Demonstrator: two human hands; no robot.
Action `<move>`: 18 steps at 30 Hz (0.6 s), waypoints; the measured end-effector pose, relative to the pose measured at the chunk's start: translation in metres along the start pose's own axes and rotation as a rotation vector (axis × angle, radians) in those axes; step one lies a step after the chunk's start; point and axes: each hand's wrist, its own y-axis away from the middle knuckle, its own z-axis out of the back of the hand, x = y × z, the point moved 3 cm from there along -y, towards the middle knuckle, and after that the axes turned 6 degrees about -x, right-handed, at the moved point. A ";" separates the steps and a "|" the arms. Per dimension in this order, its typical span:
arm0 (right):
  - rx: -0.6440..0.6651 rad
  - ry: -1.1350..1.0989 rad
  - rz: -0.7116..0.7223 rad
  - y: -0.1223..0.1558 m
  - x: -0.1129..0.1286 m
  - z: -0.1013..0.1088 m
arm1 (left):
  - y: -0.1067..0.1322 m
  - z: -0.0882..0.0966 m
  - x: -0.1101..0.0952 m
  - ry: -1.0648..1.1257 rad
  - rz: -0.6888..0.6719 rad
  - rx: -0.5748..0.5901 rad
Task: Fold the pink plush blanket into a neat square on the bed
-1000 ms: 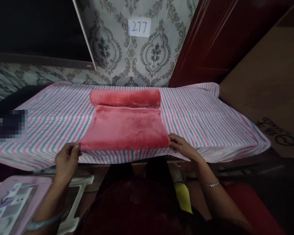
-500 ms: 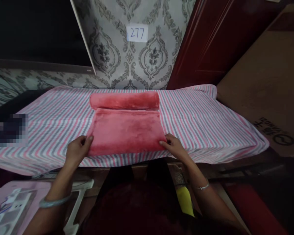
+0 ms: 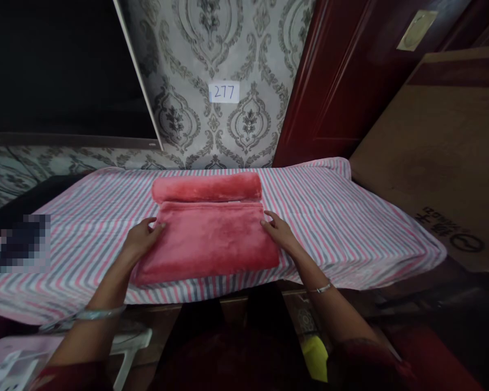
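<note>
Red plush roll (image 3: 207,188) lying crosswise, left hand (image 3: 140,238) and right hand (image 3: 281,232) about equally close on its near side, fingers and thumbs parted!

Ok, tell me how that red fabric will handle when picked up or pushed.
The red fabric is probably floppy: its sides splay unevenly. The rounded roll at its far side might turn or loosen if pushed. The fuzzy-looking surface suggests it won't be very slippery.

Room in a home, as indicated by the ornate wallpaper (image 3: 248,122) (a grey damask with scrolling leaves), the large television (image 3: 61,65), the glossy red panelling (image 3: 334,81) and the striped cloth (image 3: 330,217) spread below them.
</note>
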 end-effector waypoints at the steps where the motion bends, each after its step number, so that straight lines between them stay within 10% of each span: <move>1: -0.012 0.009 -0.004 -0.009 0.002 -0.004 | -0.009 -0.003 -0.004 0.003 -0.017 -0.009; 18: -0.202 0.323 0.047 -0.066 0.027 -0.029 | -0.056 -0.029 0.001 0.140 -0.002 -0.181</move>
